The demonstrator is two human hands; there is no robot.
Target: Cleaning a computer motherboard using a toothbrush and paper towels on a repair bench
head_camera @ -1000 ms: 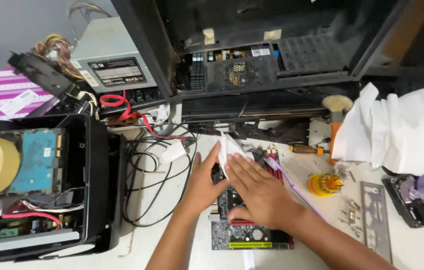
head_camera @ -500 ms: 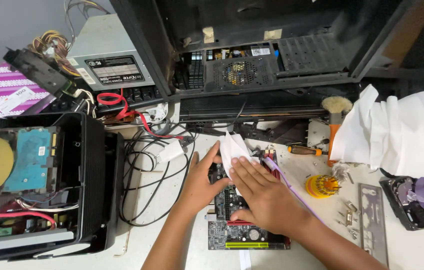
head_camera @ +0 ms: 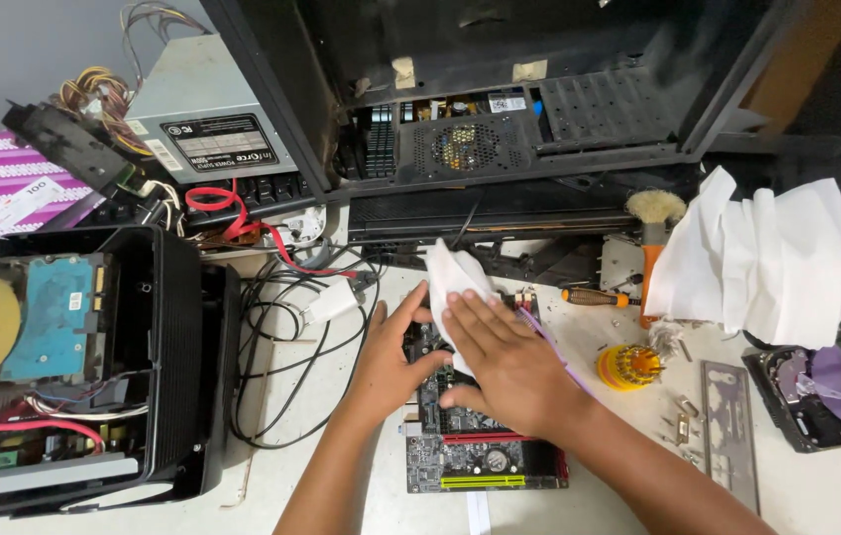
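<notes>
The motherboard (head_camera: 480, 451) lies flat on the bench (head_camera: 341, 485), directly below both hands and partly covered by them; its lower edge, with a red strip and a yellow-green slot, remains exposed toward the viewer. The right hand (head_camera: 504, 362) rests palm-down on the board with fingers spread flat, pressing a white cloth (head_camera: 452, 282) against the board's upper portion. The cloth projects beyond the fingertips toward the open black computer case (head_camera: 539, 109). The left hand (head_camera: 391, 362) bears on the board's left edge, fingers curved loosely along it, closed on nothing. Just right of the right hand stand a yellow screwdriver bit holder (head_camera: 626, 367) and an orange-handled screwdriver (head_camera: 594, 296). Black cables (head_camera: 281, 357) lie left of the left hand.
</notes>
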